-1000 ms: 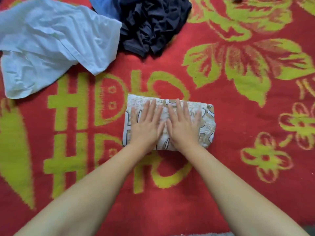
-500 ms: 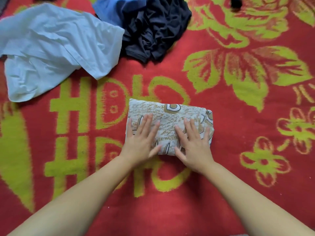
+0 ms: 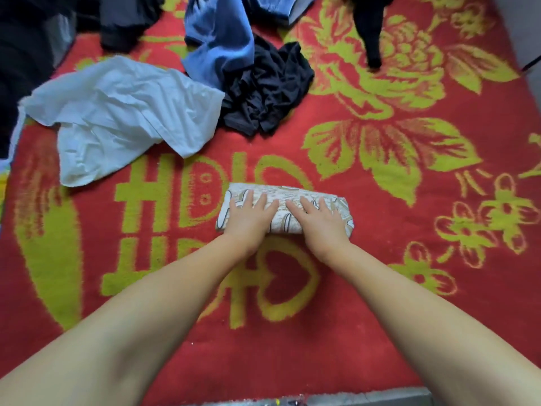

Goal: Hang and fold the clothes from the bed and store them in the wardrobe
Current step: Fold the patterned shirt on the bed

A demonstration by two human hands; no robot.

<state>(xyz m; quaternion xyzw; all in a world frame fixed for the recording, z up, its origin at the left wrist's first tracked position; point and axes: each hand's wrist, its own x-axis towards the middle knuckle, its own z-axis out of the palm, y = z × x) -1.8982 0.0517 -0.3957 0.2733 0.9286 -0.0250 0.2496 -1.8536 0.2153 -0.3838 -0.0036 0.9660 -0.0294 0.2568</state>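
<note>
A folded cream garment with a brown print (image 3: pixel 285 192) lies as a small flat packet on the red and yellow bedspread (image 3: pixel 380 259). My left hand (image 3: pixel 248 216) lies flat on its left half, fingers straight. My right hand (image 3: pixel 320 219) lies flat on its right half, fingers spread. Both palms press down on the packet. Behind it, a crumpled white shirt (image 3: pixel 117 115) is spread at the left, and a dark navy garment (image 3: pixel 266 92) is bunched beside a blue one (image 3: pixel 219 36).
More dark clothing (image 3: pixel 123 22) is piled at the far left and a black piece (image 3: pixel 371 30) lies at the far right. A grey wall (image 3: pixel 527 30) stands at the right edge. The bed's near edge (image 3: pixel 322 401) runs along the bottom.
The camera has tilted up, showing more of the far bed. My hands slid back toward me over the packet, then forward again, and now sit a little apart on it.
</note>
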